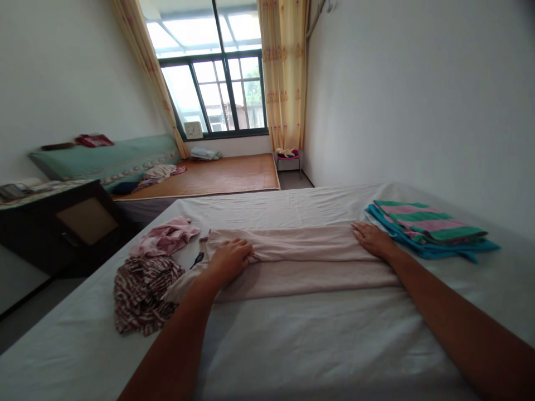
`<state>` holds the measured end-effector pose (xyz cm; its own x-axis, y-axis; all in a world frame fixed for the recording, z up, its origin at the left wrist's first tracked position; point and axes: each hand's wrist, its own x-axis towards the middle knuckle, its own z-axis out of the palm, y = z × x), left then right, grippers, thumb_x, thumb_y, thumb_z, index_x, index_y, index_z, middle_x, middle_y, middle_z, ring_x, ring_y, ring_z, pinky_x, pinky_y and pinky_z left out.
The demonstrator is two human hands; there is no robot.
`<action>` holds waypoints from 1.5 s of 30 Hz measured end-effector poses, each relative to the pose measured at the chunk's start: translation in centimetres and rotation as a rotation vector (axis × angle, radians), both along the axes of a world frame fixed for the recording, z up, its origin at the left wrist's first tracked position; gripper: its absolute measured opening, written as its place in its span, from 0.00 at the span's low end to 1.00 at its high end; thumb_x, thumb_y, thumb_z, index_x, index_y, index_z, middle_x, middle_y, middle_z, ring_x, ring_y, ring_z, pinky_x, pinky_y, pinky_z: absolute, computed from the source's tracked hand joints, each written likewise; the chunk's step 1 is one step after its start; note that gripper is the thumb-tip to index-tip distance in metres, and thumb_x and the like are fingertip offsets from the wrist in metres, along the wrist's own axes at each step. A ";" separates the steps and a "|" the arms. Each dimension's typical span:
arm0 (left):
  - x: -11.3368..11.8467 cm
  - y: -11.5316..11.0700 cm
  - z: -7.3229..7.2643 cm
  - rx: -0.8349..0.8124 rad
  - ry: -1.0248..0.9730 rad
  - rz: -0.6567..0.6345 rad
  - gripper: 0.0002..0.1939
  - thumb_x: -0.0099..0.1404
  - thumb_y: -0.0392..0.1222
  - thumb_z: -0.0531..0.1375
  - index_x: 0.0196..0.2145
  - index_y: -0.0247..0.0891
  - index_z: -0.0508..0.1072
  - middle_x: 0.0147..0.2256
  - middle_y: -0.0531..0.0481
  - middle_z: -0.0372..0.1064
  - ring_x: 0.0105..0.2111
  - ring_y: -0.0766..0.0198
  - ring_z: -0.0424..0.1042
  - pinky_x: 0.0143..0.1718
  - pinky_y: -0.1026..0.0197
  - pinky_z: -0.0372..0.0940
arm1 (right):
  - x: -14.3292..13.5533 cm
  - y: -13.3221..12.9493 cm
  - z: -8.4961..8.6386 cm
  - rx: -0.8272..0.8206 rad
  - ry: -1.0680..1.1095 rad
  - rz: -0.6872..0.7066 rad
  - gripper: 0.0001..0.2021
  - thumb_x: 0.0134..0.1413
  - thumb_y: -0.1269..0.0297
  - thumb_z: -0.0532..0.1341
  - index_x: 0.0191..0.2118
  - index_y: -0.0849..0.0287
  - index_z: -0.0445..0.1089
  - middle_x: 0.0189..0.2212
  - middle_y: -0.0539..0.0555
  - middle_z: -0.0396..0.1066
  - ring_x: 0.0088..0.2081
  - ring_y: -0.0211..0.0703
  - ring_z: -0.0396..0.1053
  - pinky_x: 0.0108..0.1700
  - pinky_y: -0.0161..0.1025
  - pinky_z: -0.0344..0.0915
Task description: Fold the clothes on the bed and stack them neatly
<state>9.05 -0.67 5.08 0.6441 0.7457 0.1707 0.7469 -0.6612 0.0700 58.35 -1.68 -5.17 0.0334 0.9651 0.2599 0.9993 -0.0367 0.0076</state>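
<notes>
A pale pink garment (301,262) lies stretched lengthwise across the white bed sheet (317,340), folded into a long strip. My left hand (230,257) rests on its left end, fingers curled over the folded edge. My right hand (373,238) presses flat on its right end. A crumpled pink cloth (167,236) and a red-and-white patterned cloth (144,292) lie to the left of my left hand. A folded stack of striped green, pink and blue cloth (426,228) sits just right of my right hand.
A dark bedside cabinet (62,228) stands at the left. Beyond the bed is a second bed with a bamboo mat (217,175) and a green headboard cushion (108,159). A small stool (288,156) stands by the yellow curtain (284,72). A white wall (418,94) runs along the right.
</notes>
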 end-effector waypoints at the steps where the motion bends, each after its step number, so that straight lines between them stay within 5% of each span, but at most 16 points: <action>1: -0.1 0.1 0.3 -0.003 -0.058 -0.001 0.09 0.56 0.32 0.57 0.35 0.40 0.73 0.41 0.46 0.72 0.46 0.54 0.68 0.50 0.52 0.61 | 0.0 0.0 0.0 0.000 0.004 -0.012 0.26 0.63 0.58 0.43 0.59 0.62 0.64 0.59 0.58 0.65 0.61 0.48 0.59 0.64 0.45 0.51; 6: -0.9 -0.2 2.2 -0.447 -0.323 -0.232 0.08 0.60 0.40 0.58 0.38 0.40 0.72 0.47 0.48 0.72 0.46 0.61 0.71 0.47 0.60 0.65 | -0.2 -0.2 0.3 0.079 0.015 -0.040 0.24 0.61 0.61 0.45 0.57 0.63 0.66 0.56 0.59 0.67 0.59 0.50 0.62 0.63 0.47 0.54; 8: -1.1 0.1 2.1 -0.540 -0.375 -0.229 0.12 0.62 0.48 0.58 0.40 0.39 0.73 0.48 0.47 0.73 0.47 0.60 0.71 0.47 0.60 0.66 | -0.7 -0.4 0.7 0.174 0.033 -0.013 0.24 0.61 0.62 0.46 0.56 0.66 0.67 0.55 0.63 0.68 0.58 0.53 0.62 0.62 0.50 0.55; 12: -1.3 1.9 -0.3 -0.288 -0.472 -0.012 0.21 0.68 0.55 0.50 0.43 0.38 0.74 0.46 0.45 0.74 0.48 0.57 0.71 0.52 0.55 0.64 | -3.5 -1.5 1.9 0.194 0.176 0.269 0.22 0.62 0.61 0.46 0.54 0.62 0.69 0.52 0.61 0.71 0.55 0.51 0.66 0.60 0.49 0.58; 16: -1.5 3.7 -3.6 -0.179 -0.285 -0.010 0.25 0.70 0.54 0.46 0.53 0.38 0.70 0.56 0.44 0.67 0.57 0.56 0.64 0.60 0.53 0.56 | -5.6 -1.9 2.1 -0.023 0.225 0.469 0.23 0.65 0.55 0.46 0.58 0.53 0.66 0.58 0.54 0.66 0.60 0.46 0.61 0.63 0.47 0.55; 20: -2.1 4.5 -5.3 -0.122 -0.072 0.171 0.27 0.70 0.55 0.44 0.61 0.42 0.63 0.63 0.47 0.58 0.63 0.54 0.55 0.63 0.46 0.49 | -3.4 -1.2 1.3 -0.020 0.123 0.199 0.25 0.65 0.55 0.45 0.62 0.58 0.62 0.62 0.56 0.61 0.63 0.48 0.56 0.65 0.50 0.48; 26: -3.9 5.2 -5.4 -0.098 0.044 0.402 0.29 0.70 0.55 0.44 0.64 0.43 0.59 0.65 0.47 0.51 0.64 0.52 0.52 0.63 0.45 0.47 | 0.5 -1.7 0.7 0.016 0.054 -0.121 0.23 0.61 0.62 0.48 0.57 0.66 0.65 0.58 0.65 0.65 0.60 0.53 0.60 0.62 0.47 0.54; 31: -4.2 5.2 -5.1 -0.093 0.078 0.400 0.29 0.70 0.54 0.42 0.64 0.41 0.58 0.66 0.46 0.51 0.65 0.53 0.51 0.64 0.47 0.46 | 1.8 -4.2 2.2 -0.094 0.053 -0.155 0.21 0.59 0.54 0.52 0.49 0.63 0.71 0.45 0.67 0.74 0.49 0.60 0.70 0.50 0.51 0.63; 37: -3.9 5.0 -5.2 -0.075 0.072 0.403 0.29 0.70 0.53 0.43 0.63 0.40 0.60 0.65 0.45 0.53 0.64 0.52 0.53 0.63 0.47 0.47 | 2.3 -5.9 4.4 -0.273 0.160 -0.311 0.32 0.53 0.36 0.51 0.38 0.63 0.75 0.41 0.71 0.74 0.44 0.65 0.72 0.45 0.54 0.66; 42: -4.1 5.1 -5.3 -0.013 -0.014 0.379 0.25 0.69 0.51 0.48 0.59 0.42 0.67 0.61 0.44 0.60 0.61 0.50 0.58 0.62 0.43 0.51 | 1.6 -6.4 5.9 -0.351 0.372 -0.203 0.28 0.46 0.41 0.60 0.41 0.64 0.76 0.48 0.69 0.73 0.50 0.63 0.69 0.50 0.48 0.65; 45: -3.2 4.8 -5.0 0.059 -0.128 0.245 0.19 0.68 0.47 0.51 0.50 0.45 0.74 0.56 0.47 0.67 0.59 0.51 0.62 0.62 0.43 0.51 | 1.4 -6.9 6.6 -0.372 0.624 -0.094 0.25 0.50 0.46 0.58 0.44 0.62 0.75 0.46 0.64 0.75 0.49 0.57 0.71 0.48 0.43 0.67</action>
<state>5.86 4.10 0.13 0.4161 0.8629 0.2867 0.8727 -0.4676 0.1406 59.71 -8.58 1.39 0.1554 0.9715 -0.1790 0.8146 -0.2285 -0.5331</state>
